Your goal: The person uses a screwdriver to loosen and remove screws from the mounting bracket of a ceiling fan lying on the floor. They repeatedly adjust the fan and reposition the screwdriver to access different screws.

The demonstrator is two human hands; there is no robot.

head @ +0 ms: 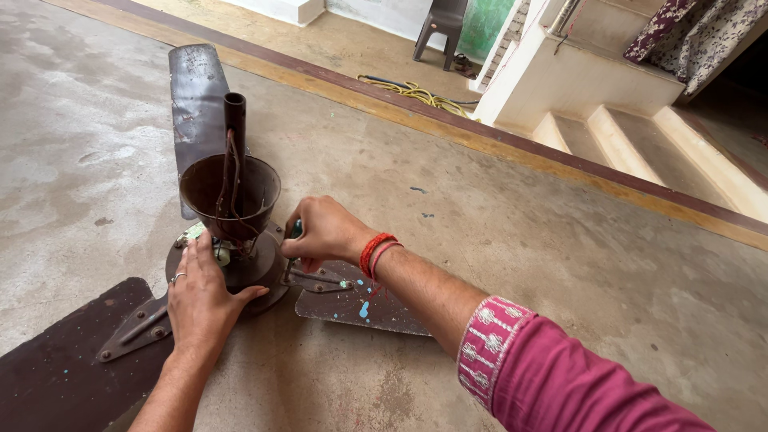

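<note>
An old brown ceiling fan (240,268) lies on the concrete floor with its down rod (234,120) pointing up through a cup-shaped canopy (230,192). Three dark blades spread out: one to the back (196,88), one at the lower left (56,360), one under my right forearm (364,308). My left hand (200,300) lies flat on the motor housing, fingers spread, a ring on one finger. My right hand (324,232) is closed around a tool with a teal handle (297,229), its tip down at the blade bracket (316,280).
A yellow hose (416,92) lies coiled along the floor's brown border at the back. Pale steps (632,140) rise at the right. A dark plastic chair (442,28) stands at the far back, with patterned cloth (704,32) at the top right.
</note>
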